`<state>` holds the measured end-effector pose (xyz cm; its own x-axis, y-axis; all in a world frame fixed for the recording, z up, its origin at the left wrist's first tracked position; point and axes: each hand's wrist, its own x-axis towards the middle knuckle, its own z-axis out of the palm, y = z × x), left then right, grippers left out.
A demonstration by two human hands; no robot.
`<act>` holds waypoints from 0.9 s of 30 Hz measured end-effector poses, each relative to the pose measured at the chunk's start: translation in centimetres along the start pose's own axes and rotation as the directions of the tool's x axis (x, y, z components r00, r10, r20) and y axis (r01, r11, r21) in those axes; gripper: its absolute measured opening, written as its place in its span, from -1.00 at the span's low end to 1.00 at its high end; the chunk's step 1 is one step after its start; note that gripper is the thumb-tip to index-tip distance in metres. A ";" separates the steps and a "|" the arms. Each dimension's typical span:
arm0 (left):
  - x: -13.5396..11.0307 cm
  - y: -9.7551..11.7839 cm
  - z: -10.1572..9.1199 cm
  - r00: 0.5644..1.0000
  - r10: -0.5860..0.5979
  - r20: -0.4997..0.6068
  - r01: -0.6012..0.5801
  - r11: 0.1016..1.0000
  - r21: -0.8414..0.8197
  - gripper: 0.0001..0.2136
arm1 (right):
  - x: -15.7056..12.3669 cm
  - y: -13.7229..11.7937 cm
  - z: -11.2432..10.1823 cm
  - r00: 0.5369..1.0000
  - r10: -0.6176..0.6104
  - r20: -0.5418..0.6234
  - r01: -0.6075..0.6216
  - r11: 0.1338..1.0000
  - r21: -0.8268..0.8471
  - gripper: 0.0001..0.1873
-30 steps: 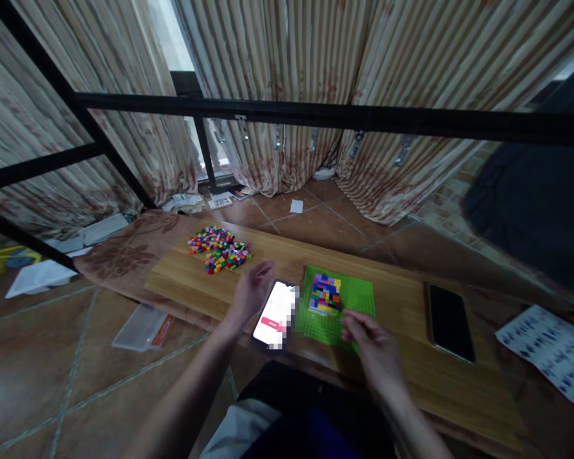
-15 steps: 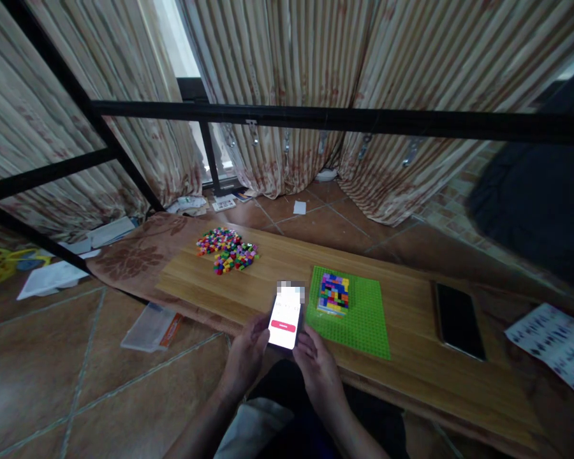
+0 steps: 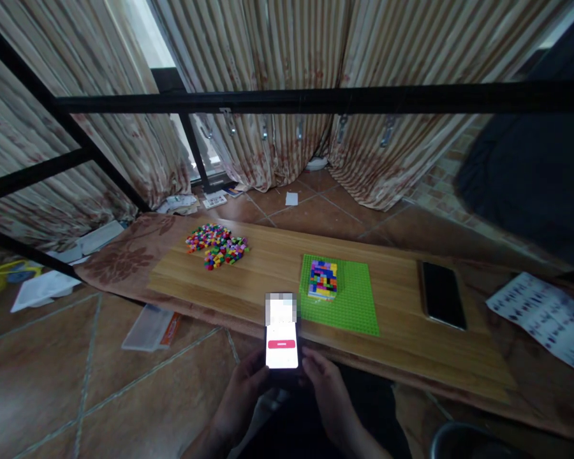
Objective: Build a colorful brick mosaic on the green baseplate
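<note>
Phone [image 3: 282, 357] is held between curled left hand [image 3: 243, 390] and right hand [image 3: 326, 387].

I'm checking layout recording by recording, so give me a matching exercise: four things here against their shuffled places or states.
1. Dark-edged phone with lit white screen
2. Square green studded baseplate
3. Loose small multicoloured bricks
4. Black phone with dark screen

A. Lies toward the right end of the brown wooden surface
B. Held between left hand and right hand
C. Bears a compact multicoloured brick block
D. Piled toward the surface's left end

Pairs: 1-B; 2-C; 3-D; 4-A
</note>
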<state>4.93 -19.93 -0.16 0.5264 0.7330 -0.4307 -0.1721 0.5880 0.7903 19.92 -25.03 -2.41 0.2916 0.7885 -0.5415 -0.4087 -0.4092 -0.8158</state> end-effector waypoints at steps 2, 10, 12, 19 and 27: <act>-0.5 -0.2 0.1 1.000 -0.009 0.017 0.008 1.000 0.008 -0.62 | -0.3 -0.2 -0.1 0.998 -0.018 0.053 0.019 1.000 -0.013 -0.48; -2.0 -1.1 2.0 0.989 -0.016 0.146 -0.004 0.991 0.135 -0.61 | -3.8 1.1 -4.4 0.989 -0.118 0.088 0.104 0.983 0.150 -0.50; -1.0 -0.8 4.1 0.960 -0.020 0.279 -0.028 0.985 0.168 -0.61 | -4.7 1.8 -6.7 0.992 -0.116 -0.050 0.123 0.977 0.175 -0.48; 5.6 -3.3 12.7 0.829 -0.139 0.542 -0.009 0.965 0.261 -0.53 | -5.7 -0.2 -14.8 0.931 -0.062 -0.360 0.171 0.945 0.279 -0.44; 9.3 -8.3 15.3 0.883 -0.205 0.423 0.121 0.969 0.216 -0.34 | -3.1 -3.0 -18.1 0.909 -0.065 -0.411 0.228 0.905 0.360 -0.50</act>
<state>24.00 -23.25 -4.09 0.8518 0.3823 -0.3580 0.0771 0.5847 0.8076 35.86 -34.53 -1.99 0.6474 0.5547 -0.5226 -0.6148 -0.0251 -0.7883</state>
